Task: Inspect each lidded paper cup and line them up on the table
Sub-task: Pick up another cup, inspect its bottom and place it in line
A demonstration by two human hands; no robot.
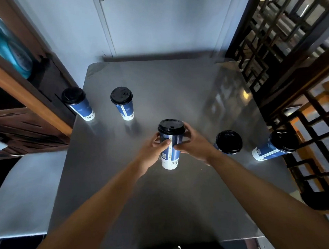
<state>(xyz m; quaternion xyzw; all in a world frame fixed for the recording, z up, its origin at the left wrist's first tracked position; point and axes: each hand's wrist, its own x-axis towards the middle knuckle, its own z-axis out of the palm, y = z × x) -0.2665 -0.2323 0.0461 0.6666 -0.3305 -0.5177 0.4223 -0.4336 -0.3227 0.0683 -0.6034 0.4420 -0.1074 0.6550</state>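
Note:
Both my hands hold one blue-and-white paper cup with a black lid (170, 142) upright above the middle of the grey table (155, 197). My left hand (154, 148) grips its left side, thumb across the front. My right hand (193, 143) wraps its right side just under the lid. Four more lidded cups stand on the table: one at the far left edge (77, 103), one beside it (122, 102), one just right of my right hand (228, 141), and one at the far right edge (275, 148).
A wooden shelf unit (26, 100) borders the table's left side. A dark lattice screen (290, 74) stands along the right. A pale wall (156, 22) lies behind the table's far edge.

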